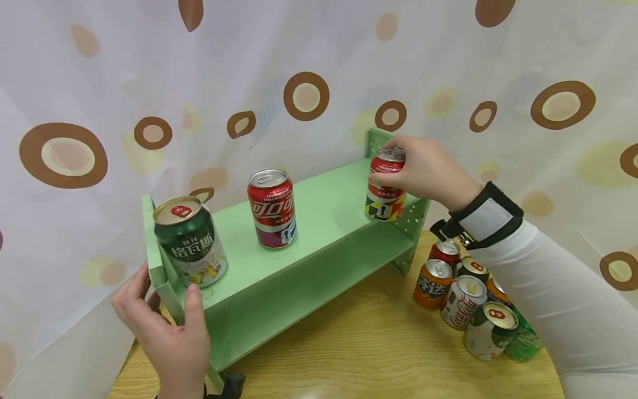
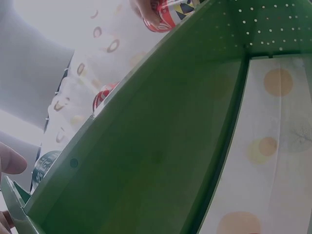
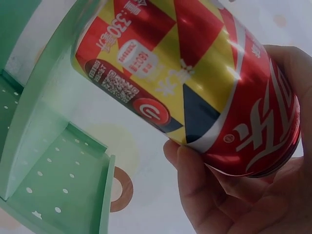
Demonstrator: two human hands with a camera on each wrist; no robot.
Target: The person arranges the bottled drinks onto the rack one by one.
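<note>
My right hand (image 1: 423,169) grips a red Coca-Cola can (image 1: 384,208) with a yellow and black pattern, at the right end of the green shelf's (image 1: 329,194) top board. The right wrist view shows thumb and fingers around that same can (image 3: 195,73). At the shelf's left end panel my left hand (image 1: 169,332) has its fingers behind the panel and its thumb in front, near a dark green and white can (image 1: 191,244) that stands on the top board. Between the two, another red Coca-Cola can (image 1: 272,210) stands upright.
On the wooden table (image 1: 349,343), right of the shelf, several cans stand close together, among them an orange can (image 1: 431,285) and a silver Coca-Cola can (image 1: 463,305). The lower board (image 1: 299,293) runs beneath the top one. A patterned curtain (image 1: 319,44) hangs behind.
</note>
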